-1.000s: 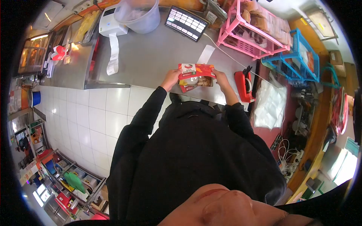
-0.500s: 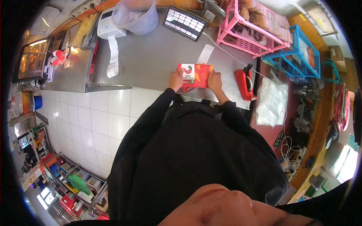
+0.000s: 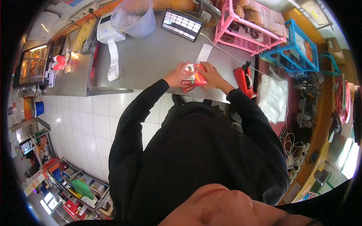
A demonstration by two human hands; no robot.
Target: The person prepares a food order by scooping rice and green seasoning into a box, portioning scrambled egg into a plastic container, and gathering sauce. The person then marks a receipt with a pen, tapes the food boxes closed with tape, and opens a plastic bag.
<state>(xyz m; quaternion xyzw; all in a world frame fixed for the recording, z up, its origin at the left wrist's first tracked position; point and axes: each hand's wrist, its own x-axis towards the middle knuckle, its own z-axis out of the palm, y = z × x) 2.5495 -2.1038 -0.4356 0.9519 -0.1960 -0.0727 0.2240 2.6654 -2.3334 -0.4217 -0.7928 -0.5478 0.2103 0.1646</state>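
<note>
A small red box (image 3: 199, 77) with a white printed label lies near the front edge of the steel counter (image 3: 151, 64), its lid down. My left hand (image 3: 176, 77) covers the box's left side, fingers over the top. From the right, my right hand (image 3: 213, 77) rests across the other side, fingers spread on the lid. Both hands press against the box between them. Part of another red piece shows under its lower edge. A white paper strip (image 3: 204, 53) lies just behind the box.
Right of the hands stands a red tape dispenser (image 3: 245, 83), beside clear plastic bags (image 3: 272, 98). Pink basket (image 3: 247, 35) and blue basket (image 3: 298, 56) stand back right. At the back are a tablet (image 3: 181, 25), a clear tub (image 3: 137, 24) and a white printer (image 3: 108, 32).
The box's lid, open one second ago with contents showing, has come down over them. Both hands have shifted from gripping the lid's side edges to lying over the box's sides and top.
</note>
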